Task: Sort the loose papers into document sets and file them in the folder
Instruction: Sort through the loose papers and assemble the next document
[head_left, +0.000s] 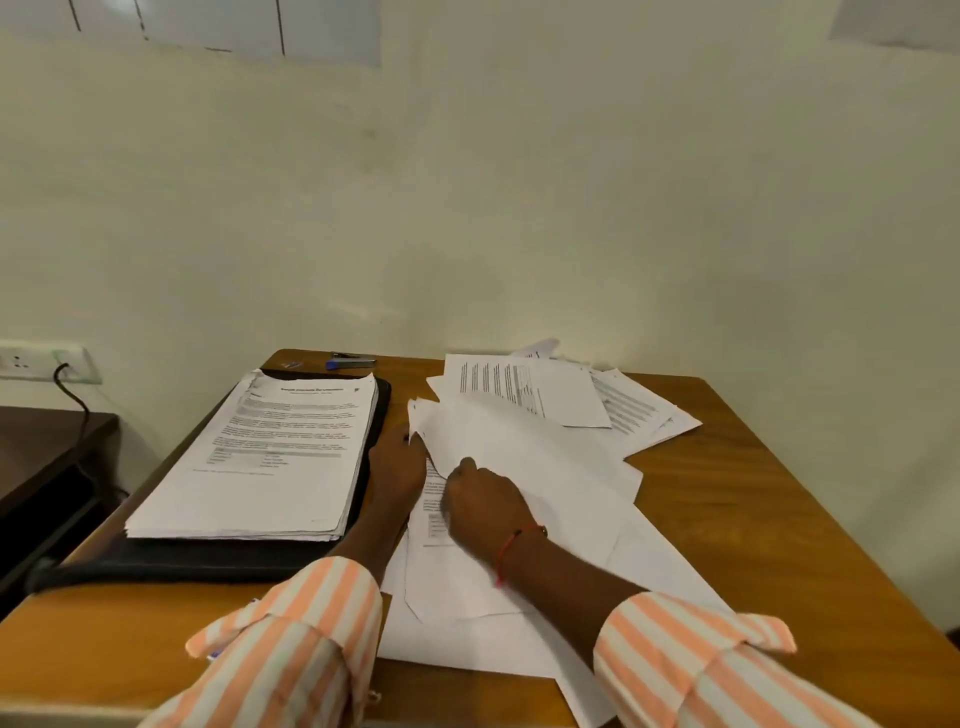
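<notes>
A thick stack of printed sheets lies on an open black folder at the left of the wooden table. Loose white papers lie scattered across the table's middle and right, some face down. My left hand rests at the left edge of the loose pile, its fingertips on the edge of a lifted sheet. My right hand, with a red thread round its wrist, has its fingers curled on a sheet of the pile and pinches it. A printed page shows beneath the hands.
A blue and black stapler lies at the table's far edge against the cream wall. More printed sheets fan out at the back right. A dark side table stands to the left, below a wall socket with a black cable.
</notes>
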